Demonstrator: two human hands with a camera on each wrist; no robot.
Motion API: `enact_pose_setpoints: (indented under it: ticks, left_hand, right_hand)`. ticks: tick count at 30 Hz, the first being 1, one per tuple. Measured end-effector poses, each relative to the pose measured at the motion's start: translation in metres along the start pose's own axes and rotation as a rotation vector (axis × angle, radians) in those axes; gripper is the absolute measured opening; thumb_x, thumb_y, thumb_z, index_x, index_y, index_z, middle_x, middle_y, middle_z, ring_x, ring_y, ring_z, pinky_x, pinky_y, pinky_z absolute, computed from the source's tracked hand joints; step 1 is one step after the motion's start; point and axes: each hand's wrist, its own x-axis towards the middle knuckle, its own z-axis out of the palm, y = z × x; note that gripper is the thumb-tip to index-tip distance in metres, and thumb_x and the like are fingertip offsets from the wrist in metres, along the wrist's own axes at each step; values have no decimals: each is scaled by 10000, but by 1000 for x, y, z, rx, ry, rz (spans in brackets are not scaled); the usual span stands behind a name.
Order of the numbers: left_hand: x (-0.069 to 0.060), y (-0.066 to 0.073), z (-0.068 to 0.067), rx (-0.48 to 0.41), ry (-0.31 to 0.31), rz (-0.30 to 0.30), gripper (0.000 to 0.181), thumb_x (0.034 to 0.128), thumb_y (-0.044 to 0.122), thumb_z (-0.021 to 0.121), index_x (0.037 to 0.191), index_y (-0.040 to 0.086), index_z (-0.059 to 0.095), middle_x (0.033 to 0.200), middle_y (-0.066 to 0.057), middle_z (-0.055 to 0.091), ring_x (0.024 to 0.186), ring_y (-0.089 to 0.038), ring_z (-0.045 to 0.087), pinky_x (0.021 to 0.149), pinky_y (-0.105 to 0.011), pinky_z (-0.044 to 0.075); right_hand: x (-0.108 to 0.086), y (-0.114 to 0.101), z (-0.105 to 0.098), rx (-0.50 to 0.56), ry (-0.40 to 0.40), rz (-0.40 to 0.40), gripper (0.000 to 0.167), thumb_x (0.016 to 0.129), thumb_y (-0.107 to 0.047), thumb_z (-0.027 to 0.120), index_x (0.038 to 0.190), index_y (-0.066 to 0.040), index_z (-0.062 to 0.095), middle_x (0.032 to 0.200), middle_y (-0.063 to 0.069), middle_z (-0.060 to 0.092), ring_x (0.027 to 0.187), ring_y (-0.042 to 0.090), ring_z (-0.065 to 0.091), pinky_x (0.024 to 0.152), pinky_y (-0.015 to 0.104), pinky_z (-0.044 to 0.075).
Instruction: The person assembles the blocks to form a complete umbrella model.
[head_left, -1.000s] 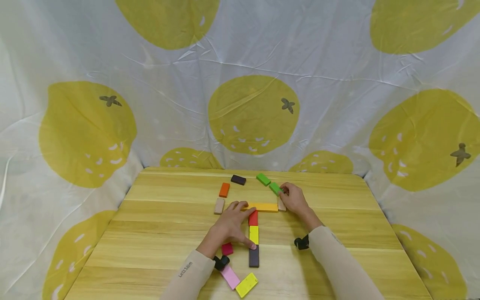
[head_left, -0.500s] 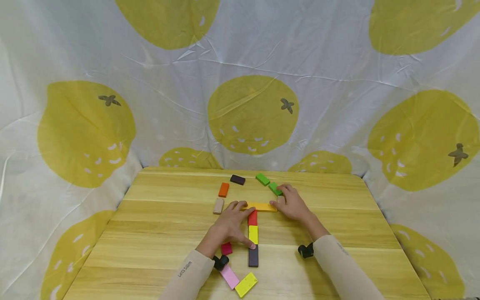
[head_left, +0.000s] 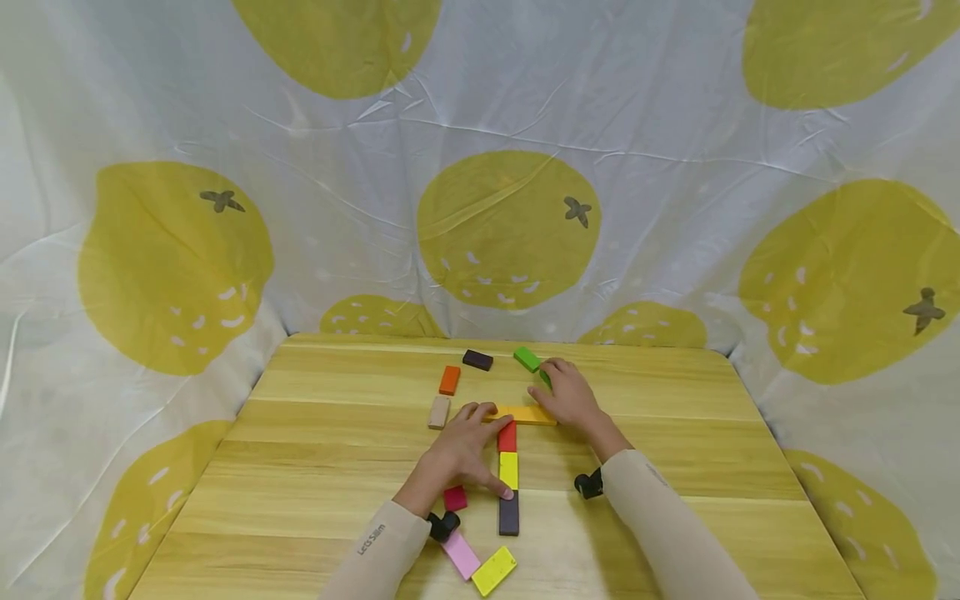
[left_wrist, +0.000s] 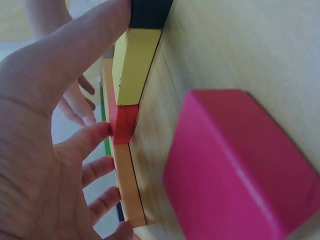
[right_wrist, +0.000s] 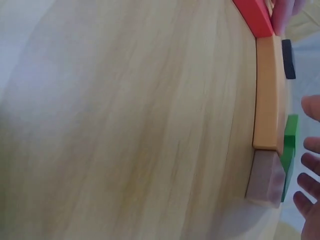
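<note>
My left hand [head_left: 463, 452] rests with spread fingers beside a line of red [head_left: 507, 437], yellow [head_left: 508, 472] and dark [head_left: 508, 513] blocks. In the left wrist view its thumb touches the dark block [left_wrist: 149, 12]; fingertips touch the red [left_wrist: 126, 124] and orange [left_wrist: 129, 185] blocks. Orange blocks [head_left: 535, 416] lie crosswise at the line's far end. My right hand [head_left: 573, 400], fingers apart, hovers by the nearer green block [head_left: 546, 380], partly covering it. A wooden block [right_wrist: 265, 177] touches the orange row's right end in the right wrist view; the hand hides it from the head.
Another green block [head_left: 527, 359] lies at the back. Dark [head_left: 477, 360], orange [head_left: 449, 380] and wooden [head_left: 438, 412] blocks stand to the left. Crimson [head_left: 455, 498], pink [head_left: 461, 556] and yellow [head_left: 495, 571] blocks lie nearer. A lemon-print cloth hangs behind the wooden table [head_left: 675, 433].
My right hand has come away from the wooden block's right side and shifted left, over the orange row's end and the nearer green block. My left hand has stayed in place.
</note>
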Motion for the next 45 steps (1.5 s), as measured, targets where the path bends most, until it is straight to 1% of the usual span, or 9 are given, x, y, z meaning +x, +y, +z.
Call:
enact_pose_setpoints:
  ticks: [6, 12, 19, 27, 34, 36, 39, 42, 45]
  left_hand:
    - [1, 2, 2, 11, 4, 9, 1243, 554, 840, 817, 1606, 371, 350, 1620, 2, 336, 1511, -303, 288, 1158, -523, 423]
    - [1, 2, 2, 13, 10, 6, 1255, 544, 848, 815, 1606, 369, 350, 1622, -3, 337, 1507, -306, 293, 1160, -527, 420]
    - [0, 1, -1, 28, 14, 1, 1253, 544, 846, 816, 1606, 375, 346, 1622, -1, 336, 1507, -303, 297, 1155, -523, 427]
    - [1, 0, 1, 17, 8, -1, 1249, 546, 850, 812, 1606, 380, 347, 1629, 3, 328, 1515, -307, 287, 1158, -530, 424]
    - [0, -1, 3, 25, 21, 8, 1252, 543, 861, 803, 1604, 371, 355, 1620, -5, 343, 1507, -308, 298, 1163, -519, 420]
    - [0, -1, 4, 28, 21, 7, 1250, 544, 861, 802, 1604, 371, 355, 1621, -4, 343, 1507, -306, 299, 1162, -517, 422]
    - [0, -1, 3, 33, 21, 9, 1245, 549, 857, 805, 1604, 372, 355, 1619, -3, 343, 1503, -306, 304, 1156, -513, 429]
    - [0, -1, 2, 35, 24, 16, 1238, 553, 854, 807, 1601, 370, 361, 1616, -3, 345, 1497, -307, 312, 1148, -515, 437]
    - [0, 0, 2, 39, 17, 12, 1236, 557, 857, 802, 1604, 379, 350, 1625, 5, 335, 1505, -301, 303, 1151, -514, 435]
  right_hand:
    - [9, -1, 4, -31, -15, 7, 479, 1019, -296, 618, 1412, -22, 602, 1462, 189, 538, 1355, 409, 490, 1118, 582, 420]
    - [13, 2, 5, -71, -46, -2, 484, 1035, -294, 578, 1438, -25, 579, 1493, 185, 533, 1404, 429, 447, 1162, 585, 384]
    - [17, 4, 1, -70, -63, -5, 473, 1043, -299, 577, 1443, -46, 578, 1514, 164, 531, 1433, 420, 427, 1171, 588, 379]
    - [16, 6, 0, -50, -61, -41, 459, 1037, -253, 579, 1423, -4, 580, 1495, 189, 543, 1420, 439, 438, 1155, 604, 384]
    - [17, 6, 2, -23, -91, -23, 519, 1050, -275, 566, 1493, -12, 508, 1561, 190, 474, 1466, 405, 410, 1183, 572, 376]
    - [19, 5, 2, -21, -95, -27, 511, 1053, -265, 571, 1497, -21, 511, 1570, 194, 462, 1467, 406, 412, 1177, 572, 385]
    - [23, 5, 1, 14, -78, 1, 467, 1057, -237, 581, 1481, -46, 542, 1564, 191, 469, 1457, 409, 425, 1165, 575, 400]
    - [28, 5, 1, 65, -46, 56, 424, 1050, -223, 605, 1446, -73, 587, 1531, 186, 504, 1426, 408, 461, 1137, 574, 431]
    - [34, 7, 3, 97, -34, 105, 397, 1040, -233, 628, 1413, -96, 621, 1486, 173, 551, 1375, 389, 517, 1101, 556, 469]
